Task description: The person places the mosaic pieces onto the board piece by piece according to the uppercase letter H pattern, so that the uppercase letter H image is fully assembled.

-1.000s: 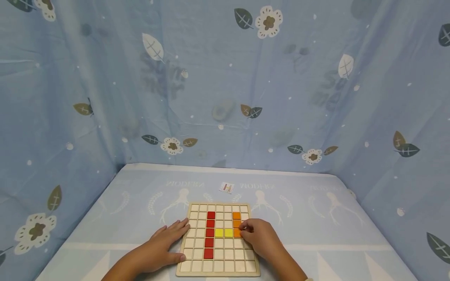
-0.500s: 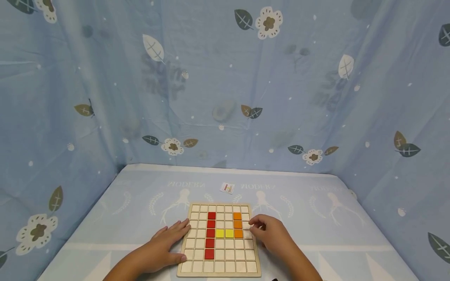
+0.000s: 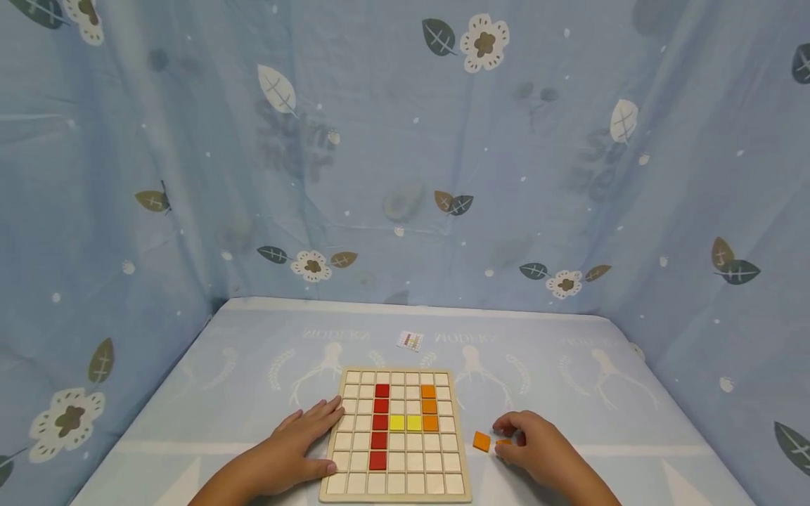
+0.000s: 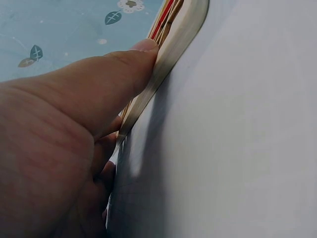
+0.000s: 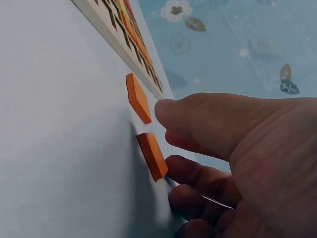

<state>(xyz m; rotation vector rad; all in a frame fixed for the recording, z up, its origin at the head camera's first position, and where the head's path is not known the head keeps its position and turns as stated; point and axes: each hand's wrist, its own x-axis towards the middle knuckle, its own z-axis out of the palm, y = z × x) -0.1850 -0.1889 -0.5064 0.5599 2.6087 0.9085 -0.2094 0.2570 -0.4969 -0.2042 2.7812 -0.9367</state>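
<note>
A wooden grid board (image 3: 396, 462) holds a column of red tiles (image 3: 380, 422), two yellow tiles (image 3: 414, 422) and a column of three orange tiles (image 3: 429, 406). My left hand (image 3: 297, 443) rests along its left edge, fingers stretched and thumb (image 4: 133, 59) against the rim. To the right of the board, two loose orange tiles lie on the table: one (image 3: 481, 441) in plain sight, the other (image 5: 153, 156) partly hidden by my right hand (image 3: 538, 450) in the head view. My right thumb and fingers are bent and apart around that second tile, with no pinch visible.
A small card (image 3: 410, 341) with a coloured grid pattern lies behind the board. Pale patterned cloth (image 3: 569, 365) covers the table. Blue floral curtains (image 3: 405, 154) hang at the back and both sides.
My right hand has left the lowest orange tile on the board and moved right and nearer to the two loose tiles, now uncovered. My left hand stays in place.
</note>
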